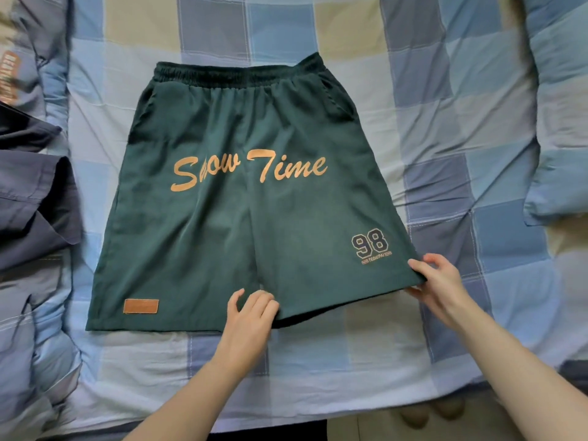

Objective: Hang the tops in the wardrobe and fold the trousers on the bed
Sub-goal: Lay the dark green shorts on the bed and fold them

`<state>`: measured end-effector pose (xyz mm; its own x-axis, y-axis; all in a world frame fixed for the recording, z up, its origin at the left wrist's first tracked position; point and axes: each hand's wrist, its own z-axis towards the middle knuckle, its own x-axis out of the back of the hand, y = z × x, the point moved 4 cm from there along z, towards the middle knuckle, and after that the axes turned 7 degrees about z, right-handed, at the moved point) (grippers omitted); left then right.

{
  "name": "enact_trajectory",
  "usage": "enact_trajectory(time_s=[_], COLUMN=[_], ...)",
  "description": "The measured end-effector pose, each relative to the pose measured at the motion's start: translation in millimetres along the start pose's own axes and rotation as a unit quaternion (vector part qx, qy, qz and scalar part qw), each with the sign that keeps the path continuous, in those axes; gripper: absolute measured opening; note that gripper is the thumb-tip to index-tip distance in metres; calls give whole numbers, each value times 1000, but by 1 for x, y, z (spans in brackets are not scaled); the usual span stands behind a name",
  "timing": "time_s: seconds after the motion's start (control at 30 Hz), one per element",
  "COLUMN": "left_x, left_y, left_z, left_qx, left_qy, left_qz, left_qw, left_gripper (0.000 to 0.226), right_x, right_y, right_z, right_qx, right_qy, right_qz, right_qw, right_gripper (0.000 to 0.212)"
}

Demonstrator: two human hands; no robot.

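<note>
Dark green shorts (241, 198) with orange "Show Time" lettering and a "98" badge lie spread flat on the bed, waistband at the far side. My left hand (251, 316) holds the hem near the crotch, fingers curled on the inner edge of the right leg. My right hand (439, 283) pinches the outer hem corner of that same leg, thumb on top and fingers underneath.
The bed (318, 364) is covered by a blue, grey and beige checked sheet. Dark navy and grey-blue garments (31, 198) lie piled at the left edge. A matching checked pillow or bunched duvet (560, 122) sits at the right. Floor shows along the bottom.
</note>
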<state>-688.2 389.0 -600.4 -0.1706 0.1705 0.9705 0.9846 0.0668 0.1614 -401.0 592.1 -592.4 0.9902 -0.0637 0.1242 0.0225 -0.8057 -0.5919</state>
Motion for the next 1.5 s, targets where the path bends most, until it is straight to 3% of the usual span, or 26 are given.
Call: enact_trajectory(time_s=[0.13, 0.23, 0.37, 0.47, 0.53, 0.63, 0.7, 0.73, 0.8, 0.83, 0.93, 1.0, 1.13, 1.2, 1.3, 1.4, 1.5], left_x=[-10, -10, 6, 10, 14, 35, 48, 52, 53, 51, 44, 42, 38, 36, 32, 31, 40], left_y=[4, 14, 40, 54, 62, 78, 81, 79, 69, 61, 36, 27, 23, 21, 15, 2, -25], left_z=[-14, -5, 36, 68, 87, 112, 126, 131, 134, 133, 126, 117, 102, 96, 86, 75, 61], left_qx=[-23, 7, 18, 58, 162, 290, 327, 341, 353, 358, 351, 337, 302, 285, 271, 258, 243], left_qy=[-102, -187, -147, -131, -209, -233, -229, -217, -191, -179, -178, -175, -160, -154, -140, -164, -170], left_qz=[65, 87, 29, -150, -335, -576, -661, -679, -666, -637, -502, -448, -401, -393, -442, -505, -540], left_qw=[992, 979, 988, 978, 904, 728, 635, 613, 629, 659, 770, 810, 850, 861, 844, 807, 787], left_gripper=[73, 56, 29, 15, 21, 19, 16, 22, 29, 22, 11, 13, 22, 31, 29, 27, 28], right_x=[30, 36, 13, -1, -10, -39, -71, -85, -101, -106, -125, -150, -229, -264, -295, -303, -318], right_y=[11, 21, 12, 10, 2, -15, -18, -13, -7, -12, -58, -94, -145, -158, -171, -177, -194], right_z=[-5, 7, 30, 34, 28, -11, -50, -65, -83, -85, -72, -44, 24, 50, 81, 91, 75], right_qx=[-12, -47, 9, 5, 52, 225, 332, 349, 314, 298, 312, 308, 315, 277, 225, 203, 279], right_qy=[21, 25, 46, 52, 57, 58, -51, -134, -264, -279, -163, -93, -69, -78, -83, -51, 49], right_qz=[-159, -243, -225, -284, -334, -358, -365, -377, -416, -431, -379, -352, -449, -488, -498, -427, -393], right_qw=[987, 969, 973, 957, 939, 904, 868, 848, 812, 805, 856, 879, 833, 824, 833, 880, 875], right_gripper=[28, 30, 54, 55, 37, 33, 39, 40, 38, 32, 18, 16, 34, 45, 53, 39, 26])
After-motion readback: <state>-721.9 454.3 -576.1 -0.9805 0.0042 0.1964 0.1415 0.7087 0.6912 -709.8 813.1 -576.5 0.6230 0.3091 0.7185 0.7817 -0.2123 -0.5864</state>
